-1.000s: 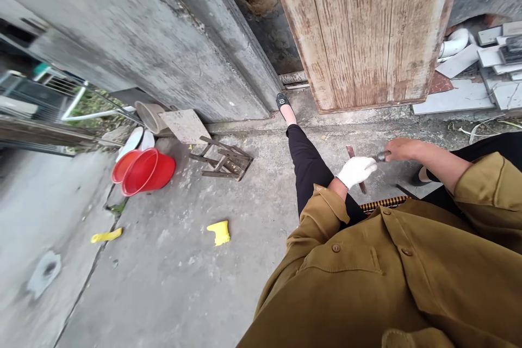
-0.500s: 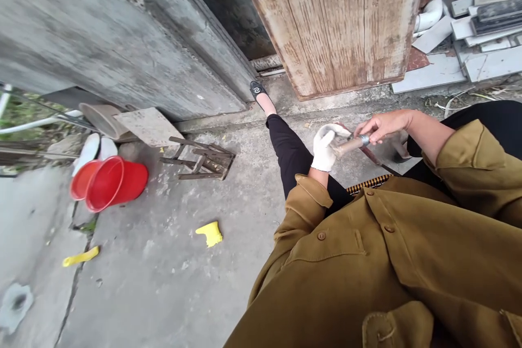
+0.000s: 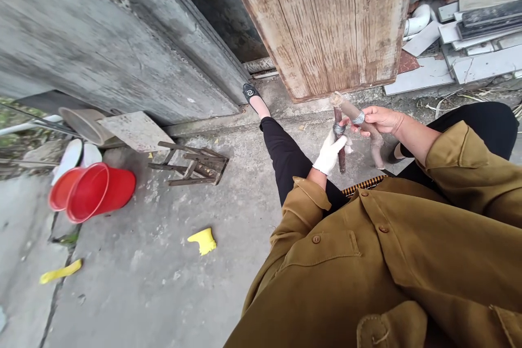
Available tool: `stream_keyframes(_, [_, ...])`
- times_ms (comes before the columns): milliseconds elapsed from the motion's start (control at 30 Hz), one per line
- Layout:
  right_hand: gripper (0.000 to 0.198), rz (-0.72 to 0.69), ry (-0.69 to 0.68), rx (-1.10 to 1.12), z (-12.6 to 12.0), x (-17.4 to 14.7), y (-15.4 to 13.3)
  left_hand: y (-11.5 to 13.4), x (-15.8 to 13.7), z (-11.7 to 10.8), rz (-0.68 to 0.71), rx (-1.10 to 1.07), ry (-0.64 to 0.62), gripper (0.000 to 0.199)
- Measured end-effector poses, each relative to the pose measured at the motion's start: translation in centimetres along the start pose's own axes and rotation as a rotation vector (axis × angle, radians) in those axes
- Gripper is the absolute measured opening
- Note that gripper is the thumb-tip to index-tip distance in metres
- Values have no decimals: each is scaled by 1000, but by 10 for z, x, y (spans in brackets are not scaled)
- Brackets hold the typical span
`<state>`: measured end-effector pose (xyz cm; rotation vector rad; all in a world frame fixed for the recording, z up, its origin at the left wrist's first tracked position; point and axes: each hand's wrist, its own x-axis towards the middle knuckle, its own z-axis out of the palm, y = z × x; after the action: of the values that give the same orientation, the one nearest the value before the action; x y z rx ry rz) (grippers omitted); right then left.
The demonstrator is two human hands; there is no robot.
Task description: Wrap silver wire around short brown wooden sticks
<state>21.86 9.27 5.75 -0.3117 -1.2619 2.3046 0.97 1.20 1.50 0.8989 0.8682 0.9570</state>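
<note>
My left hand [image 3: 329, 153], in a white glove, is closed around a short dark reddish-brown stick [image 3: 341, 162] with grey wire wound about its upper part. My bare right hand [image 3: 381, 120] grips a thicker, pale, crooked wooden stick [image 3: 373, 144], which has a band of silvery wire [image 3: 359, 117] near the fingers. The pale stick's upper end leans across just above the dark one. Both are held in front of my lap, between my knees. Whether the two sticks are joined is hidden by my fingers.
A weathered wooden door panel [image 3: 322, 27] stands ahead, with stacked tiles [image 3: 481, 38] at its right. On the left are a small wooden stool [image 3: 191, 163], red buckets [image 3: 101, 187], a slanted board [image 3: 136, 130] and yellow pieces [image 3: 203, 240] on the concrete floor.
The pale stick has swung up, its end now beyond my left hand. My gloved hand has turned and shows the dark stick upright in its grip. The view has shifted slightly right.
</note>
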Motion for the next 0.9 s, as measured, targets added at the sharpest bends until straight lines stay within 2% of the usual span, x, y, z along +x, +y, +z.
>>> stream_keyframes(100, [48,-37,99,5,-2,1,-1,9,-6,3,5,-116,35,52])
stream_keyframes(200, [50,-21,122,-28,-1,3,-2,14,-9,6,2,-190,6,41])
stream_keyframes(367, [51,4,177,-68,1,4,-3,18,-11,14,-42,-184,23,40])
stream_keyframes(533, [50,78,265,-116,-3,5,-3,26,-13,16,-116,-229,116,32])
stream_keyframes(667, [49,122,247,-110,-5,6,-2,33,-16,12,-200,-338,119,35])
stream_keyframes(767, [46,137,222,-89,-3,8,0,33,-17,10,-190,-377,103,32])
stream_keyframes(900, [39,156,199,-131,9,13,3,25,-12,8,-129,-233,159,31])
